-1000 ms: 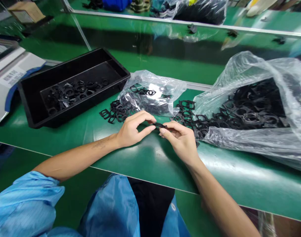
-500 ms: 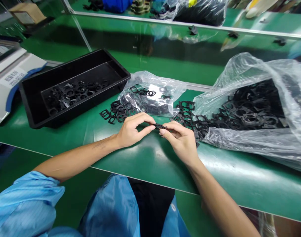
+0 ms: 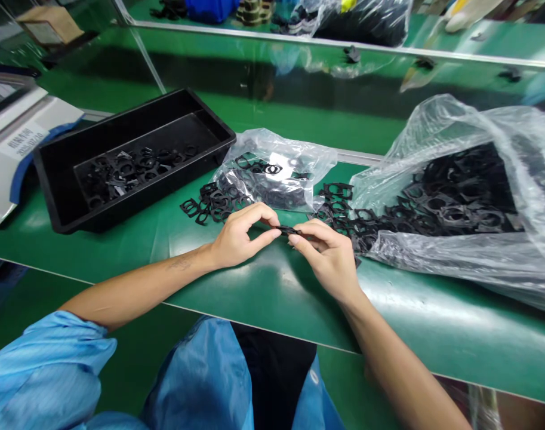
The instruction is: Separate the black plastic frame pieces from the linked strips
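Both hands meet over the green table (image 3: pixel 272 286), pinching one small black plastic part (image 3: pixel 289 230) between them. My left hand (image 3: pixel 239 236) grips its left end with thumb and fingers closed. My right hand (image 3: pixel 328 254) holds the right end, fingers curled. Just beyond the hands lie loose black ring-shaped parts (image 3: pixel 209 203), spilled from a small clear bag (image 3: pixel 281 167). More of the same parts (image 3: pixel 344 212) spill from a large clear bag (image 3: pixel 469 197) on the right.
A black tray (image 3: pixel 57 173) holding several black parts stands at the left. A white and blue machine (image 3: pixel 12 143) sits at the far left edge. Behind a metal rail (image 3: pixel 357 156) runs a second green surface with bags and parts.
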`<action>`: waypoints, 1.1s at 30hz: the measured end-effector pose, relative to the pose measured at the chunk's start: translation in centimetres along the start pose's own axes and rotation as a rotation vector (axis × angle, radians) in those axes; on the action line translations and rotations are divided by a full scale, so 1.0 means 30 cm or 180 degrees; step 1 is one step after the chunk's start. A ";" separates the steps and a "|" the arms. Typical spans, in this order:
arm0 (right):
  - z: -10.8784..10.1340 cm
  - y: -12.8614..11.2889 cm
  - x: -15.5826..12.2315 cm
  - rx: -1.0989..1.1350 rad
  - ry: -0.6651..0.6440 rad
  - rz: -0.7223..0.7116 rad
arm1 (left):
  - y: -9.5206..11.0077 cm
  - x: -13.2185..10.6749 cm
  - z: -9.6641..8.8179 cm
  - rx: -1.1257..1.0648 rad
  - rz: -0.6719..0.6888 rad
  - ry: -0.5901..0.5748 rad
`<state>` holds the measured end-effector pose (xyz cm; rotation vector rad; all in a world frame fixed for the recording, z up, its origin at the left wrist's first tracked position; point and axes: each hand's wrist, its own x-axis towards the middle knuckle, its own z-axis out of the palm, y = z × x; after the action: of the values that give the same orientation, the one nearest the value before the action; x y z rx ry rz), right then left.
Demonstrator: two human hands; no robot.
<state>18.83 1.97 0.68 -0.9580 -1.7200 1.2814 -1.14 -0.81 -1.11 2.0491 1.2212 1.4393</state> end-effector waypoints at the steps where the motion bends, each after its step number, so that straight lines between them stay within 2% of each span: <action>1: 0.000 -0.001 -0.001 -0.0035 -0.0007 -0.0028 | 0.000 -0.001 0.000 -0.0010 -0.0001 -0.0017; 10: -0.001 -0.007 -0.002 -0.0259 -0.0035 -0.0019 | -0.005 -0.003 0.004 -0.0026 0.0032 -0.0085; 33: -0.005 -0.001 0.001 -0.0055 -0.0006 0.0104 | -0.002 -0.004 0.006 0.0007 0.0110 -0.0201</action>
<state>18.95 2.07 0.74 -0.9989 -1.7258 1.2908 -1.03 -0.83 -1.29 2.1101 1.1685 1.3781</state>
